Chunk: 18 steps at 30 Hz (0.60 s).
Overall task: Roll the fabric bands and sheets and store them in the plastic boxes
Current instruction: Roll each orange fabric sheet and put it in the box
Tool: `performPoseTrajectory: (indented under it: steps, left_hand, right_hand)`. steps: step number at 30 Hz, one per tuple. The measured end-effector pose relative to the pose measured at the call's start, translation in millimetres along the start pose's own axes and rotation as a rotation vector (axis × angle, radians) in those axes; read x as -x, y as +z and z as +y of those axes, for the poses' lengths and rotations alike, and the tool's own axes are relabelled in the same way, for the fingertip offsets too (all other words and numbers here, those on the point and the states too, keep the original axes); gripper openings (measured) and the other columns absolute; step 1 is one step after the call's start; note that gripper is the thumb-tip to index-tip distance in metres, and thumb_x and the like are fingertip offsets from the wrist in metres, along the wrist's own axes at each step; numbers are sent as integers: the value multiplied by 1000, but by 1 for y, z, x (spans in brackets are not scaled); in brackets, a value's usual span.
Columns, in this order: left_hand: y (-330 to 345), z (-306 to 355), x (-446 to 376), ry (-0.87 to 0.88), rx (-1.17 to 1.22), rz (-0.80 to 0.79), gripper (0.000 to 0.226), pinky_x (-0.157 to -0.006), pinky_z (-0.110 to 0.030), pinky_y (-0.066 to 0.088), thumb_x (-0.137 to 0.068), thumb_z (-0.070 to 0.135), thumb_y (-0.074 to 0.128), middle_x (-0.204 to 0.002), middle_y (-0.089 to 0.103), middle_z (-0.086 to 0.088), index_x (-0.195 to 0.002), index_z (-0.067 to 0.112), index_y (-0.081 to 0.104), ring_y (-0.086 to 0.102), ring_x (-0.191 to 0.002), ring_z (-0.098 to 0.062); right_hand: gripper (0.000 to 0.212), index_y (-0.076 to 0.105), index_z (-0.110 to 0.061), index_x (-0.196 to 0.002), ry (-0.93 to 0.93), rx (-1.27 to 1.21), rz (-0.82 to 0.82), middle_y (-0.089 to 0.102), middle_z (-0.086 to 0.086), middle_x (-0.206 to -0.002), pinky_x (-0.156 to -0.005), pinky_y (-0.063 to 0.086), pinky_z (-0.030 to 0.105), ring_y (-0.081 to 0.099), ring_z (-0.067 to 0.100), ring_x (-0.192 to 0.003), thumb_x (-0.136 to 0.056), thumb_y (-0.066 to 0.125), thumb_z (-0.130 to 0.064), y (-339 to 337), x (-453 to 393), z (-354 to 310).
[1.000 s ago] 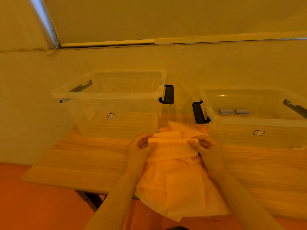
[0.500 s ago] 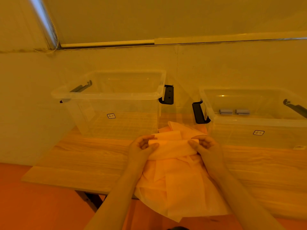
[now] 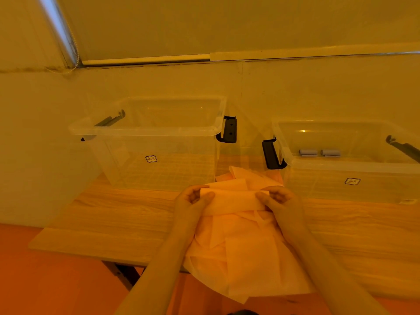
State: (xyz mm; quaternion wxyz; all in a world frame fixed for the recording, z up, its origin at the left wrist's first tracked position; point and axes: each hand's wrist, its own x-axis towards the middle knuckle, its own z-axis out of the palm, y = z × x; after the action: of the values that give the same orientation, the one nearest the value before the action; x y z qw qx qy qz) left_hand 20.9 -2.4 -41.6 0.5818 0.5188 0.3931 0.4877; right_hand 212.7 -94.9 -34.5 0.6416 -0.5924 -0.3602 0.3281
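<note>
Plastic boxes (image 3: 156, 133) — two; grey rolls (image 3: 319, 152) — two; both hands (image 3: 193, 202) pinch one sheet (image 3: 234, 198).

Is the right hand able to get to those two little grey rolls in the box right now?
Probably not yet: the right hand is pinching the fabric. The grey rolls lie in the open right box, nothing covering them.

One camera only, worn on the person's head, looking forward and down across a wooden table (image 3: 113, 214) toward the far wall (image 3: 159, 83). It sits close above the near edge, wide-angled, with both forearms entering from below.
</note>
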Motion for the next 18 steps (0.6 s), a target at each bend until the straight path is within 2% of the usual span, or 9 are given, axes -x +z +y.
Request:
performPoseTrajectory:
  steps: [3, 6, 8, 10, 15, 18]
  left_hand:
    - [1, -1, 0, 31, -40, 16, 11, -66, -25, 52, -85, 13, 68, -95, 70, -4, -95, 18, 67, 66, -89, -19]
    - [1, -1, 0, 40, -106, 21, 19, -66, -25, 51, -88, 25, 64, -101, 69, -1, -105, 17, 67, 65, -92, -16]
    - [0, -1, 1, 62, -120, 34, 18, -68, -27, 50, -89, 28, 63, -99, 69, -3, -102, 17, 68, 65, -91, -17]
    - [1, 0, 1, 65, -128, 39, 15, -67, -27, 51, -88, 26, 65, -97, 69, -6, -98, 17, 69, 64, -88, -17]
    - [3, 3, 2, 53, -98, 1, 13, -58, -13, 49, -81, 11, 71, -93, 67, -1, -91, 18, 65, 63, -84, -10]
    - [3, 2, 2, 75, -109, 14, 10, -56, -14, 48, -81, 12, 71, -87, 66, 0, -85, 18, 64, 61, -80, -12]
  right_hand:
    - [17, 68, -20, -98, 21, -26, -1, 69, 0, -102, -65, 54, 20, 68, 14, -91, -81, 72, -15, 0, 0, -1]
    - [27, 67, -23, -98, 16, -30, -3, 68, -2, -105, -65, 55, 20, 67, 13, -93, -77, 75, -10, 0, 1, -2]
    - [27, 67, -24, -99, 4, -20, -6, 68, -2, -105, -64, 54, 19, 66, 11, -93, -78, 74, -8, -1, 2, -2]
    - [24, 67, -23, -100, 3, -19, -3, 67, -2, -107, -66, 54, 20, 66, 12, -94, -80, 73, -11, -1, 2, -2]
    - [18, 68, -19, -100, -5, -54, -16, 68, 0, -107, -70, 56, 24, 67, 15, -95, -83, 70, -15, 0, 2, -1]
    - [20, 67, -22, -103, -14, -36, -7, 67, 0, -107, -71, 57, 26, 66, 16, -95, -84, 69, -19, 0, 1, 1]
